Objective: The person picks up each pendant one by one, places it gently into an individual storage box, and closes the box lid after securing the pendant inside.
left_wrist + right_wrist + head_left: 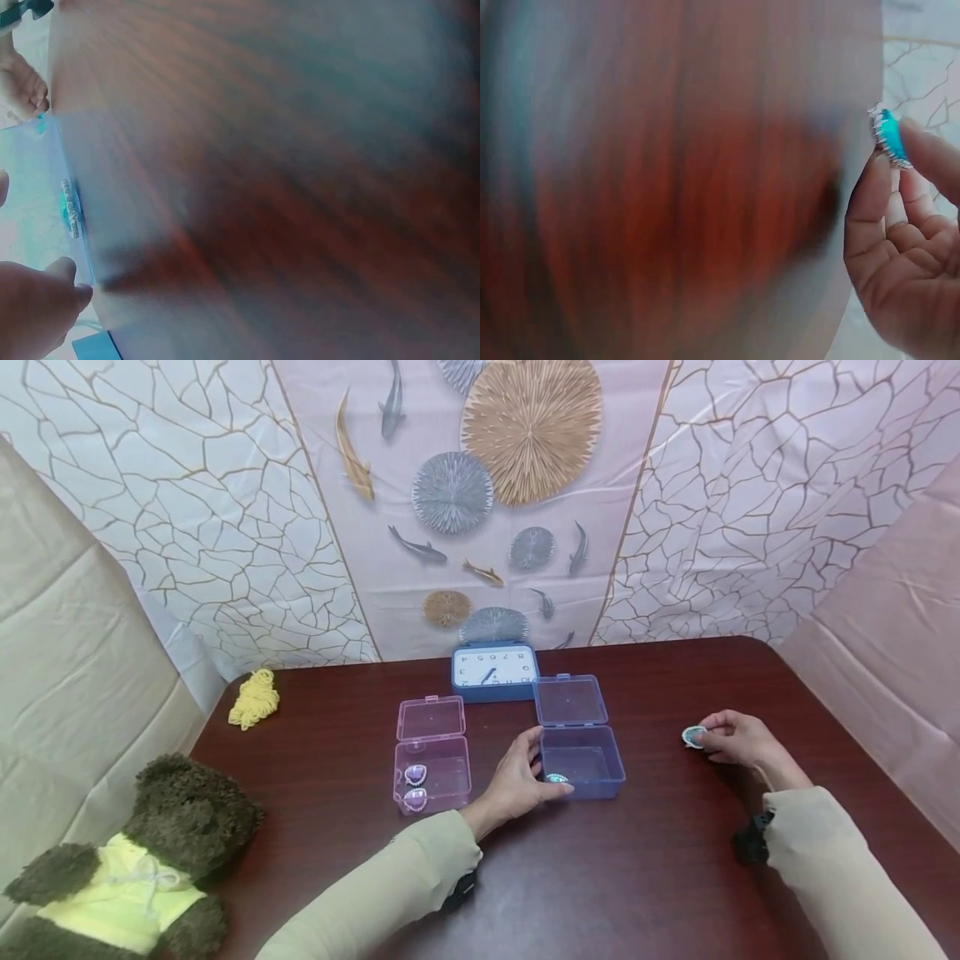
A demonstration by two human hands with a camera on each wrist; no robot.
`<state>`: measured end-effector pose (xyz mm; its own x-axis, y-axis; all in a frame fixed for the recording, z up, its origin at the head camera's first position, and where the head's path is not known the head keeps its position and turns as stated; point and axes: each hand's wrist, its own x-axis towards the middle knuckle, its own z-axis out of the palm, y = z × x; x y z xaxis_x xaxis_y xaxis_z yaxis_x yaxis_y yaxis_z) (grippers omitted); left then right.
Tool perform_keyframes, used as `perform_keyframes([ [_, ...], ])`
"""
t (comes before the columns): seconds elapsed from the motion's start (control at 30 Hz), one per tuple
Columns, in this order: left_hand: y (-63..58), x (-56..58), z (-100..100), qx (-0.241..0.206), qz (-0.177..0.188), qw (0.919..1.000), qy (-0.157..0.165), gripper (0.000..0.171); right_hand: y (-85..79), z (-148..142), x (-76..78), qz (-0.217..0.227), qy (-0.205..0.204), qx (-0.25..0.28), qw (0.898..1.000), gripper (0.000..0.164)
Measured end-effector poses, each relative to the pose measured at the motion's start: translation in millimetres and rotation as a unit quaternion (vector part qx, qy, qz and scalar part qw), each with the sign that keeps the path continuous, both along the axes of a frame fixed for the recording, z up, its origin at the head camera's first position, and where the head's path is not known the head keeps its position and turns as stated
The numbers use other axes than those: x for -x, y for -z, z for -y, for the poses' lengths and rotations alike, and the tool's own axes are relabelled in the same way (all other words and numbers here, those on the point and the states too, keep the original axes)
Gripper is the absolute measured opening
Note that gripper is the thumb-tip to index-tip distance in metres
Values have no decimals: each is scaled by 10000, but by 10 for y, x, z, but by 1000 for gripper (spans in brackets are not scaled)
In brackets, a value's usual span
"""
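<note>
My right hand [738,739] pinches a teal gem with a white beaded rim [693,737] between thumb and fingers, above the table's right side. The right wrist view shows the same gem [890,136] tilted on edge at the fingertips. My left hand [517,783] holds the left side of an open blue plastic box [600,787], its thumb along the front and fingers by the side wall. Inside that box, near the thumb, lies another teal gem [557,778]. Left of this hand stands an open pink plastic box [442,806] with two purple gems [415,774] in it.
A blue clock [495,672] stands behind the boxes, its numerals upside down. Yellow yarn [255,699] lies at the back left of the dark wooden table [600,877]. A brown plush toy in a yellow top [127,893] is at the left front. A patterned cloth [480,543] hangs behind.
</note>
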<state>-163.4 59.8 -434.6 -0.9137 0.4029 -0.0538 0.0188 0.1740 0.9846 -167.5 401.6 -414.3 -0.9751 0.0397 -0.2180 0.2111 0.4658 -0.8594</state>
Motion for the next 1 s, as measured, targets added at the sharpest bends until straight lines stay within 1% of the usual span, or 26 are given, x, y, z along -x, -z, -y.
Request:
perform_keyframes([
  [0.1,-4,3,-2,-15,5,10000,18,90,-108,160,13,-119,-26,813,9966,16],
  [0.17,-9,6,-3,-42,18,10000,29,90,-210,328,28,-213,-96,1452,9891,10],
  [0.23,-6,11,-4,-49,26,10000,23,90,-316,530,42,-260,-219,1982,9796,9],
  [0.3,-3,18,-7,-50,-14,10000,23,90,-401,749,57,-205,-367,2246,9735,9],
  [0.37,-2,22,-9,-59,-48,10000,17,90,-447,960,69,-133,-525,2200,9740,7],
  [0.43,-1,24,-13,-80,-85,9999,24,90,-456,1146,80,-60,-706,1893,9794,11],
  [0.53,5,24,-19,-120,-87,9999,34,90,-419,1366,85,-6,-855,1435,9859,22],
  [0.6,13,22,-21,-128,-64,9999,50,90,-377,1475,83,29,-895,1243,9882,24],
  [0.8,37,10,-18,-217,-49,9997,57,89,-299,1670,72,47,-837,773,9935,22],
  [1.0,33,7,-3,-206,-60,9998,27,87,-309,1762,82,-6,-752,252,9969,18],
])
